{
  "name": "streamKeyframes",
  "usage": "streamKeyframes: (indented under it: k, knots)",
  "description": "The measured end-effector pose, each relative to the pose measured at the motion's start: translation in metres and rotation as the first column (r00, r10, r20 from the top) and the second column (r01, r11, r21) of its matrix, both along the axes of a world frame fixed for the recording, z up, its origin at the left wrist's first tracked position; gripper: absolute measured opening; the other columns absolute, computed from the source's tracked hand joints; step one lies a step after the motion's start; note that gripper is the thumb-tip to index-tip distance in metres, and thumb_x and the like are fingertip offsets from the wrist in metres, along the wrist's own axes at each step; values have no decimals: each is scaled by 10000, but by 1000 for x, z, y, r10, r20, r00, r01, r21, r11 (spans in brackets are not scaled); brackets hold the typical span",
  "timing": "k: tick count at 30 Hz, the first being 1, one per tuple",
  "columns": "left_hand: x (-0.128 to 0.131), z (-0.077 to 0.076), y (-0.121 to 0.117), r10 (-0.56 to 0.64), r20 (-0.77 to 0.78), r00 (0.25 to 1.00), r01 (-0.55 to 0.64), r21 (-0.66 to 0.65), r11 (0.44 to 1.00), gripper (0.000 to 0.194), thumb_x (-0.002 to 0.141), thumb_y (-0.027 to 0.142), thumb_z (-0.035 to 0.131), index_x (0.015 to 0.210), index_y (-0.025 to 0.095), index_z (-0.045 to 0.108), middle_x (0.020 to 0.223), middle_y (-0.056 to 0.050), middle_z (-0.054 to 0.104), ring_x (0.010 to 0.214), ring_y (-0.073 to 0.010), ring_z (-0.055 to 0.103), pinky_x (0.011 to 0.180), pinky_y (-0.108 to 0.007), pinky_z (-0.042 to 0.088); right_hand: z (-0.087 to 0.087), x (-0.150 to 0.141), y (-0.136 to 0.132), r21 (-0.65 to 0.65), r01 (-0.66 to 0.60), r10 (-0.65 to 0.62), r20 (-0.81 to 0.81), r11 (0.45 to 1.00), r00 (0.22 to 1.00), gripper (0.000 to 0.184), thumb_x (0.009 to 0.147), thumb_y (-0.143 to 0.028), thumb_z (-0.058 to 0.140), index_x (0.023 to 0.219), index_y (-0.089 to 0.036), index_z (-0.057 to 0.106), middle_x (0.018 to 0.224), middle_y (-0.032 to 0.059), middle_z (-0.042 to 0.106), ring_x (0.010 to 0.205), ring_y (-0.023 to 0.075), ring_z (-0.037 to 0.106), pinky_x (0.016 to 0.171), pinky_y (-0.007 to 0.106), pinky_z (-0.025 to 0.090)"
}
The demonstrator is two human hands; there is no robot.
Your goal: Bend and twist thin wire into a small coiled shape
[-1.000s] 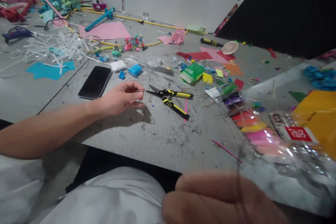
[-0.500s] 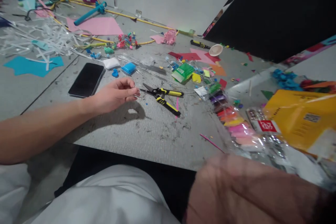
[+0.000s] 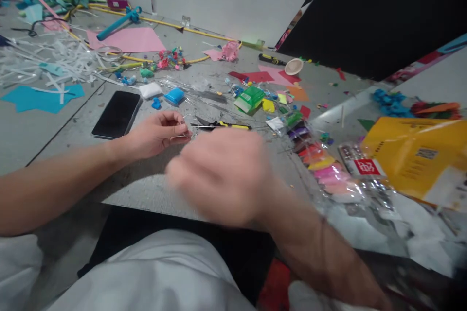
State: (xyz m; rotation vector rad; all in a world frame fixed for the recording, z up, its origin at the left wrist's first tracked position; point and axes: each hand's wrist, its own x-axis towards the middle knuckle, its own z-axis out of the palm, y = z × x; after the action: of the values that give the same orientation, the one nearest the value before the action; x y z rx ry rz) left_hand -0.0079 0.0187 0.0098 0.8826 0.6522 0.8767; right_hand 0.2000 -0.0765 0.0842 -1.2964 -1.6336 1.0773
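Observation:
My left hand [image 3: 164, 131] is closed in a pinch just above the grey table [image 3: 138, 189]. Thin wire [image 3: 188, 126] shows at its fingertips, fine and bent; its full shape is hard to make out. In front of the scissors, my right hand [image 3: 222, 175] is smeared by motion, so its fingers cannot be read. The yellow-and-black scissors [image 3: 233, 126] lie spread on the table, their lower handle hidden behind that hand. Left of my left hand rests a black phone [image 3: 117, 113]. Blue clay [image 3: 174, 96] and a white packet [image 3: 150, 90] sit just beyond.
To the right lie colourful clay packets [image 3: 321, 160] and a yellow packet [image 3: 419, 155]. A green packet [image 3: 250, 99] is further back. White paper strips [image 3: 54, 58], pink paper [image 3: 127, 40] and a blue paper piece [image 3: 44, 98] cover the left side.
My right hand has swung from the lower right up to the middle, and now partly covers the scissors. My left hand keeps its pinch. The view has shifted slightly.

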Motion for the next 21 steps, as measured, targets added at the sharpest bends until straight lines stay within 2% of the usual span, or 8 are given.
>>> streamKeyframes:
  k: [1,3,4,6,7,10,13,21]
  knots:
    - [0,0,0,-5,0,1000,5,-4,1000,385,807,225,1124,933,182,763,846,33,824,843,-130,802,914,-291,695,0,9,13,144,35,-38,21,989,999,77,772,-516,824,813,-455,804,867,24,719,1085,342,786,793,459,698]
    - [0,0,0,-19,-6,1000,19,-29,999,332,845,190,1091,960,187,780,863,36,825,885,-130,817,962,-291,685,-10,24,39,383,181,-186,-24,906,982,82,845,-439,768,820,-363,748,862,24,700,927,284,725,842,448,657]
    - [1,0,0,-22,-11,1000,21,-44,999,318,857,183,1082,964,187,783,868,32,827,904,-132,822,975,-291,679,-19,29,50,383,258,-235,-107,887,966,124,851,-440,778,845,-330,720,816,10,667,807,239,664,782,414,622]
    - [1,-1,0,-3,-18,1000,2,-65,998,312,861,175,1077,954,182,779,864,29,821,910,-135,818,974,-296,670,-41,32,66,188,265,-215,-247,946,945,264,849,-518,827,913,-291,708,791,-9,649,721,192,603,640,342,532]
    - [1,-2,1,8,-20,1000,-10,-71,997,319,854,168,1079,947,178,774,865,28,818,906,-138,816,966,-303,668,-52,32,70,54,204,-179,-298,978,938,341,842,-570,862,948,-279,722,797,-8,666,710,188,611,590,320,502]
    - [3,-4,1,25,-34,999,-28,-79,997,354,818,155,1092,908,169,750,878,25,824,886,-150,827,925,-311,670,-74,27,70,-181,-8,-83,-486,983,870,525,833,-740,899,946,-241,780,849,44,746,770,217,691,589,323,551]
    - [4,-4,0,10,-60,998,-15,-74,997,376,799,142,1098,876,159,731,865,8,837,860,-159,838,881,-303,676,-80,25,66,-205,-79,-58,-586,976,809,585,818,-798,926,913,-227,835,851,61,777,808,235,731,631,347,619]
    - [5,-2,-5,-40,-139,989,38,-14,999,319,899,195,1037,876,144,723,865,-21,841,880,-153,838,896,-289,653,-93,22,65,-155,-35,-53,-526,987,849,410,775,-564,1067,869,-227,854,763,19,810,711,188,720,663,347,664]
